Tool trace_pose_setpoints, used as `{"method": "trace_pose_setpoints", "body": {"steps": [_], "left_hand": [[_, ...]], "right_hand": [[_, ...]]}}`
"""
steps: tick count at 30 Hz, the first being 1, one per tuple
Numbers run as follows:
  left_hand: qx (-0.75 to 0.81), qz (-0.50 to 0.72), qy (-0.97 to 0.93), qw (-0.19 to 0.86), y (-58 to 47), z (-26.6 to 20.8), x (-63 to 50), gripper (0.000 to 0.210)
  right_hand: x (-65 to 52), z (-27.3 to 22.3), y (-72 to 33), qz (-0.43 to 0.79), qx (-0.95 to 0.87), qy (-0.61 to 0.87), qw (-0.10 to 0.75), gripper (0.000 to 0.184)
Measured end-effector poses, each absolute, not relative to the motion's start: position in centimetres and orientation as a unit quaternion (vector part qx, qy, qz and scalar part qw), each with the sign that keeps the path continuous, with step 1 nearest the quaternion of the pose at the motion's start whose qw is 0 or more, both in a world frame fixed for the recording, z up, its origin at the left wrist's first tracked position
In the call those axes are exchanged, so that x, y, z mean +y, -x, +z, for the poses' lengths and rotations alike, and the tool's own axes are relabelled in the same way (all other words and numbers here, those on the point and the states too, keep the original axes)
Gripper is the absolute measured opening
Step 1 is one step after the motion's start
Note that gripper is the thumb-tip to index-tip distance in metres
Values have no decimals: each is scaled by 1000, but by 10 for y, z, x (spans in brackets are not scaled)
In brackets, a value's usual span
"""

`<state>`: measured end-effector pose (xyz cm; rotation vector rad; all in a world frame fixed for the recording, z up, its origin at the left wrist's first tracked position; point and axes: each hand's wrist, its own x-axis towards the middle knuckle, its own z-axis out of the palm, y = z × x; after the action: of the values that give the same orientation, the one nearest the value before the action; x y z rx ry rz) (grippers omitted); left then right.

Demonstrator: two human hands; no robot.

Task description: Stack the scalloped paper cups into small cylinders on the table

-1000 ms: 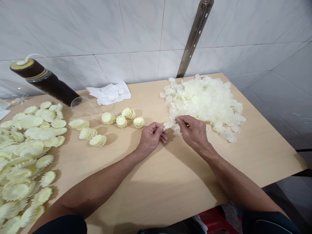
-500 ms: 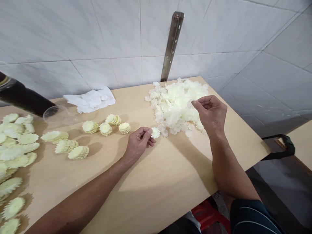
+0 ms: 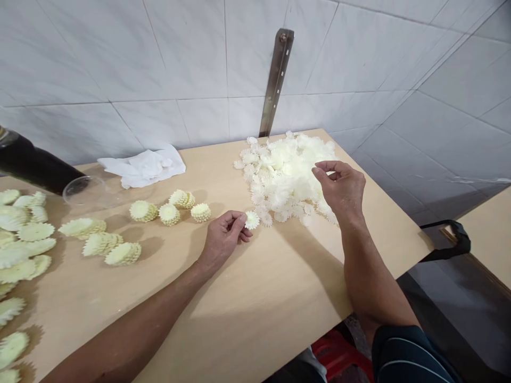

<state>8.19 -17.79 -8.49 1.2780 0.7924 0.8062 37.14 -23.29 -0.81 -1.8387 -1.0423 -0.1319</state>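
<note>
My left hand (image 3: 224, 238) is closed in a pinch, thumb and index finger on a small pale yellow, serrated flower-shaped disc (image 3: 252, 219). The disc's toothed face shows beyond the fingertips; whether several are stacked there I cannot tell. My right hand (image 3: 342, 186) hovers over the right side of a heap of thin, whitish flower-shaped discs (image 3: 285, 173). Its thumb and index tips are close together and the other fingers curl in. Anything between them blends with the pale heap behind.
Several short stacks of serrated discs (image 3: 143, 211) stand left of my left hand. More yellowish stacks (image 3: 24, 250) crowd the left edge. Behind are a white crumpled tissue (image 3: 143, 166), a clear round lid (image 3: 83, 192) and a dark bottle (image 3: 38, 162). A metal bracket (image 3: 276, 82) is on the wall.
The view has shifted slightly, so most things sit a little farther left. My right thumb and index finger look slightly straighter; a faint disc edge at their tips no longer shows clearly.
</note>
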Motion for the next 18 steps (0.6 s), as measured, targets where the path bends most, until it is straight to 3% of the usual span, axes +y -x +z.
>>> {"method": "trace_pose_setpoints", "body": {"steps": [4,10,18], "left_hand": [[348,371,-561,653,-83,-87,-179,45],[348,388,-571,634,-84,-90,-181,43],[338,389,-582,629,-82,-91,-182,44]], "right_hand": [[-234,-7,-338,-16,-479,715,509,22],[-236,-34,-277,210,-634,659,346,36],[-231,-53,-265,198,-638,657,350,43]]}}
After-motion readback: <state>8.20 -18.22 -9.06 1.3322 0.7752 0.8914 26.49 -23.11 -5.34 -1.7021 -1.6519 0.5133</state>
